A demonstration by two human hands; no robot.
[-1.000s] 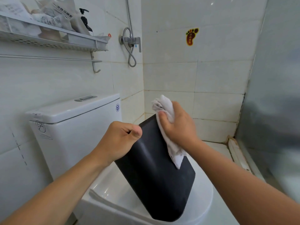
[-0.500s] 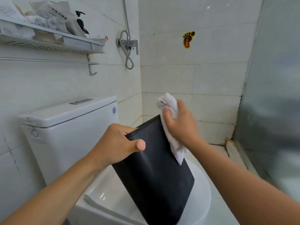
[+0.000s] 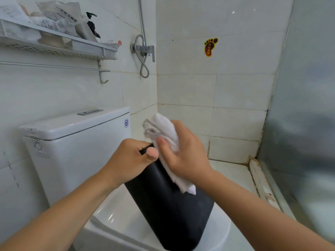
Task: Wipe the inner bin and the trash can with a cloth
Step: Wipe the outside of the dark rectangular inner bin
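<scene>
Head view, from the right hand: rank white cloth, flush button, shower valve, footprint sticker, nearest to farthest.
From the right hand:
1. white cloth, gripped in it, against the black bin.
2. flush button, left, on the toilet tank lid.
3 and 4. shower valve, upper left, and footprint sticker, above on the back wall: too close to call.

My inner bin [image 3: 168, 211] looks smooth matt black plastic, the cloth [image 3: 165, 134] soft white fabric, the toilet [image 3: 76, 142] glossy white ceramic
</scene>
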